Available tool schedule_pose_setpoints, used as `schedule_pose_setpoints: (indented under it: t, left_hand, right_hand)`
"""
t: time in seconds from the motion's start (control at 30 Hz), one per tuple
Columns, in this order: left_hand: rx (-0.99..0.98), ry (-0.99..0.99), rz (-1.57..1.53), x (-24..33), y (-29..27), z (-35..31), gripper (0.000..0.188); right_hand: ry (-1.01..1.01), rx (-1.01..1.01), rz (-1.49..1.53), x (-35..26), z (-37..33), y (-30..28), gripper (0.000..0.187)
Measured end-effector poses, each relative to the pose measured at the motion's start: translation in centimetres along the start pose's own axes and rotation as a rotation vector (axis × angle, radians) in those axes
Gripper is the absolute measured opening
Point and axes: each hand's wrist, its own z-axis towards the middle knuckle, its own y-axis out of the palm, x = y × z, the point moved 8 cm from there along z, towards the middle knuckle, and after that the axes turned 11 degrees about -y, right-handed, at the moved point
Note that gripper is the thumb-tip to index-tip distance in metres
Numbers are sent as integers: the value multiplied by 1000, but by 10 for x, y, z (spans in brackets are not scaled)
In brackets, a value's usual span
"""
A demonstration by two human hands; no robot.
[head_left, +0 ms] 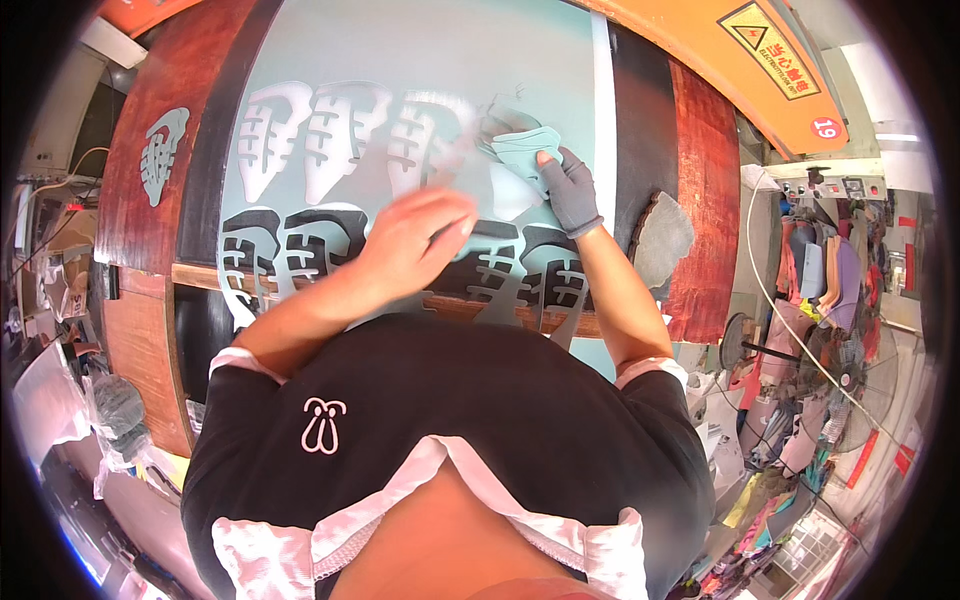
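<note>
My right hand (575, 195) wears a dark grey glove with the thumb tip bare. It grips a small stack of pale green cut pieces (522, 148) with rounded edges. My bare left hand (425, 235) hovers above the sheet, left of the stack; its fingers look bent but are smeared by motion. Beneath both hands spreads a pale green sheet (400, 45) with rows of shoe-upper-shaped cut-outs. White shows through the farther cut-outs (335, 135), and dark surface through the nearer ones (320, 240).
An orange machine beam (690, 35) with a warning label crosses the far right. Red-brown boards (705, 200) flank the work surface. A grey scrap (663, 240) lies on the right board, a cut upper piece (162, 155) on the left. Farther right are a fan (850, 375) and hanging coloured pieces (820, 265).
</note>
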Motion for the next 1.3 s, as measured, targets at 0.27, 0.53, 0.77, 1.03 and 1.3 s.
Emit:
schedule_pose_setpoints:
  t: [0.27, 0.53, 0.77, 1.03, 1.3]
  left_hand:
    - [-168, 76, 823, -67, 72, 38, 62]
    - [5, 293, 785, -64, 70, 33, 59]
    - [-6, 315, 788, -67, 72, 31, 60]
    - [-65, 250, 722, -62, 69, 34, 56]
    - [317, 124, -429, -39, -103, 25, 62]
  right_hand:
    - [6, 512, -307, -11, 54, -91, 42]
    - [10, 773, -679, -69, 163, -177, 26]
    - [-357, 697, -234, -180, 157, -217, 41]
    - [-275, 522, -70, -200, 81, -91, 40]
    - [-197, 273, 119, -200, 35, 71, 33]
